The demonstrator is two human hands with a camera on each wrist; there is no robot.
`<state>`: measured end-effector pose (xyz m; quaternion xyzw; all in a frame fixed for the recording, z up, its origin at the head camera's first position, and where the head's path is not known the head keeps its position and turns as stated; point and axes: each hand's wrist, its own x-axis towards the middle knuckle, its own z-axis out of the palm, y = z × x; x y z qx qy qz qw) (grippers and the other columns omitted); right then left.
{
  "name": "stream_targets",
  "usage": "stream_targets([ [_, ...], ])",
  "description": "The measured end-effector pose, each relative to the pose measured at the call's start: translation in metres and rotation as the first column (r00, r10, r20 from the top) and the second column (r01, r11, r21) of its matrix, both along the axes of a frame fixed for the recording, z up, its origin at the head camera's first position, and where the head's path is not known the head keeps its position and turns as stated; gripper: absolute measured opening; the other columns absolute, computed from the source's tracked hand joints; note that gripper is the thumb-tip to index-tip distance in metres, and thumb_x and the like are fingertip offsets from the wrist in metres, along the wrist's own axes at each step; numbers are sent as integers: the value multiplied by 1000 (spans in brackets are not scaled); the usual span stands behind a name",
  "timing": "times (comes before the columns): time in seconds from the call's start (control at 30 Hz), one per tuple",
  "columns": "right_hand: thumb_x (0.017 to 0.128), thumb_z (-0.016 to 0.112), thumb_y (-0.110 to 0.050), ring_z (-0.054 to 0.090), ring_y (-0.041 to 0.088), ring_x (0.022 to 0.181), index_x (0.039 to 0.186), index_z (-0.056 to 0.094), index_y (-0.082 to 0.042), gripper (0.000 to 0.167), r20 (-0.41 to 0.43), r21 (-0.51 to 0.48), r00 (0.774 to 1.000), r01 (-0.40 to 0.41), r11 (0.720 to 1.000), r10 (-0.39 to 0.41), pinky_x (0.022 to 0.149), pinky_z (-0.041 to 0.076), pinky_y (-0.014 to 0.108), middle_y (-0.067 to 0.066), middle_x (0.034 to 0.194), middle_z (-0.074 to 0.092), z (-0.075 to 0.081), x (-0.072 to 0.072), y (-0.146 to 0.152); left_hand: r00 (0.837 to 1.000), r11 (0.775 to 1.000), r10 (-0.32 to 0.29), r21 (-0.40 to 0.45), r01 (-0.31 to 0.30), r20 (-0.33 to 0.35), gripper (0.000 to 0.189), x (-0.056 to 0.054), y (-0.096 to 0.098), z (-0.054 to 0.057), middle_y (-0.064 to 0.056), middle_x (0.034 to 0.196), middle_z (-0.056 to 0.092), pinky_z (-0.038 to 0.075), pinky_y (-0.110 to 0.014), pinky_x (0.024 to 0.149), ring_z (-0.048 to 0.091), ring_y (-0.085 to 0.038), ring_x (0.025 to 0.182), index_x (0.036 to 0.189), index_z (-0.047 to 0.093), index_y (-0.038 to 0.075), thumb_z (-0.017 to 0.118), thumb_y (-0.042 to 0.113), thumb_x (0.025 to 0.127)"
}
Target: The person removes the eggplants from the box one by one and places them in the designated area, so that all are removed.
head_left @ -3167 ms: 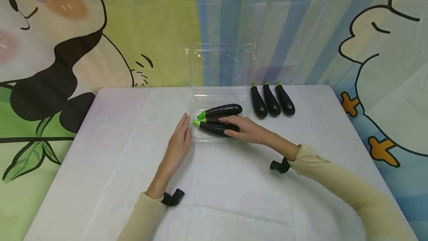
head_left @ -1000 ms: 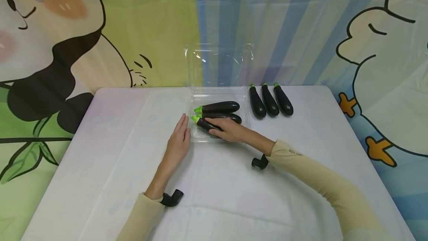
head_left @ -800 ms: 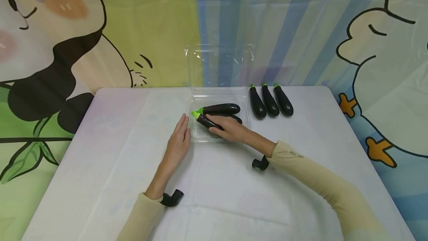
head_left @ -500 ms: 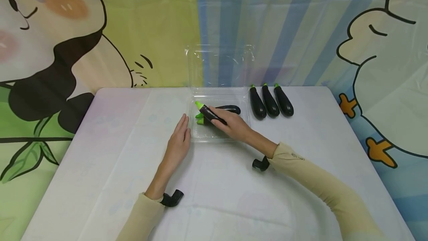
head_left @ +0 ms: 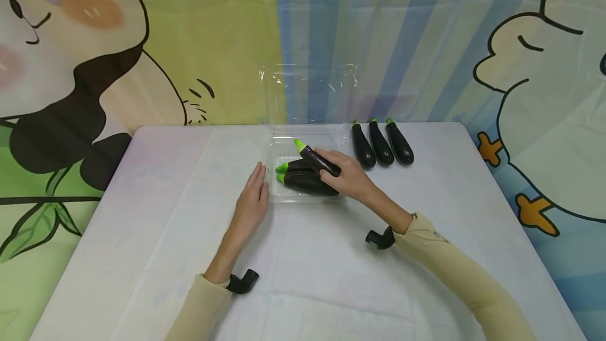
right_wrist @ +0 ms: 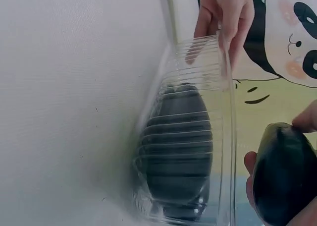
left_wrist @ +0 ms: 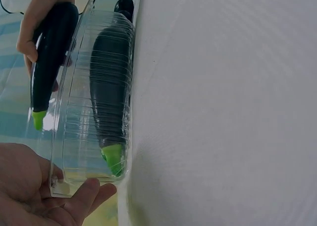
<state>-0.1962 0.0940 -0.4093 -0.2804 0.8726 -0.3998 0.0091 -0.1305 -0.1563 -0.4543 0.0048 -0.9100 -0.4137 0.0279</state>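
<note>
My right hand grips an eggplant near its thick end, with the green stem pointing back and left. It is raised over the clear plastic box; in the left wrist view this eggplant hangs above the box rim. Two more eggplants lie side by side in the box, one at the front and one behind it, stems to the left. The right hand partly covers the rear one. My left hand rests its straight fingers against the box's left end.
The box's clear lid stands upright behind it. Right of the box, three eggplants lie in a row near the back edge of the white-covered table. A printed cloth backdrop hangs behind the table.
My right hand has lifted the front eggplant, carried it back over the others, then moved right with it. The two in the box have shifted forward. The left hand has stayed put.
</note>
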Motion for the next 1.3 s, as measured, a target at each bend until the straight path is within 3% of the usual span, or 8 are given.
stream_targets([
  [0.3,93,65,-20,61,32,120,142,50,-10,52,-53,-24,998,15,1000,-16,75,56,37,16,140,56,4,11,20,1000,1000,-5,4,5,11,50,-1,0,0,-5,163,19,24,-45,122,22,-23,150,152,27,4,37,17,105],
  [0.63,91,56,-14,58,29,105,143,50,-15,52,97,-30,989,117,993,-113,73,51,34,13,142,53,2,20,46,1000,1000,5,11,-5,7,51,0,-2,2,-7,163,20,24,-46,122,22,-24,150,153,27,5,37,16,104],
  [0.9,93,58,-15,59,33,97,144,47,-14,53,121,9,965,234,972,-233,67,53,32,23,140,53,-1,36,78,1000,1000,-1,26,0,12,51,0,-1,0,-6,163,19,24,-45,122,21,-23,150,153,26,5,36,19,105],
  [1.1,98,56,-22,60,37,103,147,43,-11,52,139,38,960,240,970,-243,70,53,32,26,146,46,-5,52,100,1000,1000,6,30,-7,21,51,1,-1,0,-5,164,19,23,-45,122,20,-23,150,153,27,5,37,19,105],
  [1.3,99,51,-23,54,35,103,148,43,-16,49,236,79,924,289,954,-299,73,50,33,24,145,46,-9,63,115,1000,1000,6,29,-7,23,51,0,0,1,-5,164,18,23,-45,122,20,-23,150,153,26,5,37,18,105],
])
